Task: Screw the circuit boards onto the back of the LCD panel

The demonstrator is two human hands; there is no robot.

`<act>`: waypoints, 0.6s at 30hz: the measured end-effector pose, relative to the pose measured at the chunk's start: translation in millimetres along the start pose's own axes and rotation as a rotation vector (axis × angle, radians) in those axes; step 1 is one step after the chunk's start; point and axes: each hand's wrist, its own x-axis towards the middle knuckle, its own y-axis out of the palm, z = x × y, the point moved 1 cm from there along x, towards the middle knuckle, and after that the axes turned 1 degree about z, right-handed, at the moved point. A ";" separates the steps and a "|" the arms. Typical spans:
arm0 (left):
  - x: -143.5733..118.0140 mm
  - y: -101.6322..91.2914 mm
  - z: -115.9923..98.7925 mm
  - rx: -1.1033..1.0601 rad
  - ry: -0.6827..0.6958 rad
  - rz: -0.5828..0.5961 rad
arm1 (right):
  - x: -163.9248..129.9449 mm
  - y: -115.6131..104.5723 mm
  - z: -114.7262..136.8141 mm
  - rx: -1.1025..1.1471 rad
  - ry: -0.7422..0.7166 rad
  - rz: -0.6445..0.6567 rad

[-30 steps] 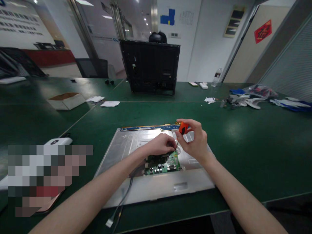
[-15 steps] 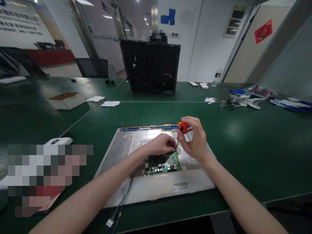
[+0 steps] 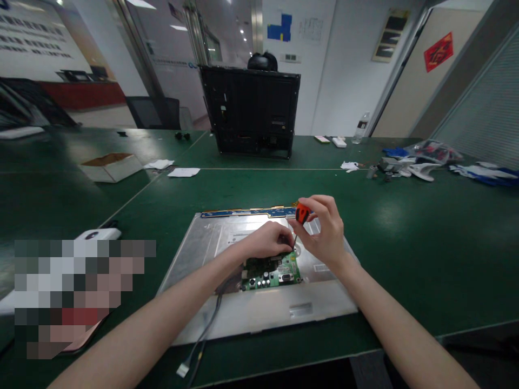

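Note:
A screwdriver (image 3: 302,213) with a short orange-and-black handle is pinched between the thumb and fingers of my right hand (image 3: 325,229). Its thin shaft slants down to the upper right corner of a green circuit board (image 3: 288,265). My left hand (image 3: 273,239) is closed at that corner, fingertips beside the screwdriver tip; whatever they pinch is hidden. Board and hands are over a flat silver display panel (image 3: 259,313) lying on the table, with a blue circuit strip (image 3: 247,213) along its far edge. A cable (image 3: 211,324) with a white plug hangs over the panel's near left side.
A black monitor housing (image 3: 251,111) stands at the back, part of a person behind it. An open carton (image 3: 111,167) and papers (image 3: 184,172) lie left. At right are a bottle (image 3: 360,128) and a pile of bags and parts (image 3: 421,156). A blurred-out patch covers the near left.
The screwdriver handle has turned slightly in my right hand and the fingers on it have shifted a little. My left hand stays in place.

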 end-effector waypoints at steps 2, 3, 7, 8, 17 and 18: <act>-0.4 -0.7 -0.9 0.001 0.007 -0.003 | 0.7 -0.1 0.7 -0.021 -0.014 0.005; -0.7 -0.9 -1.2 0.001 0.013 -0.003 | 1.1 -0.2 1.2 -0.028 -0.020 0.009; -2.1 -0.9 -1.1 0.011 0.048 -0.004 | 0.9 -0.3 2.7 -0.006 -0.016 0.030; -2.3 -0.7 -0.8 0.017 0.056 -0.005 | 0.4 -0.2 2.5 0.000 -0.010 0.029; -1.4 1.2 1.6 0.097 0.129 0.009 | 0.5 0.9 1.1 -0.010 -0.009 0.002; -1.6 1.3 1.9 0.097 0.132 0.010 | 0.9 0.3 1.8 -0.023 -0.003 0.008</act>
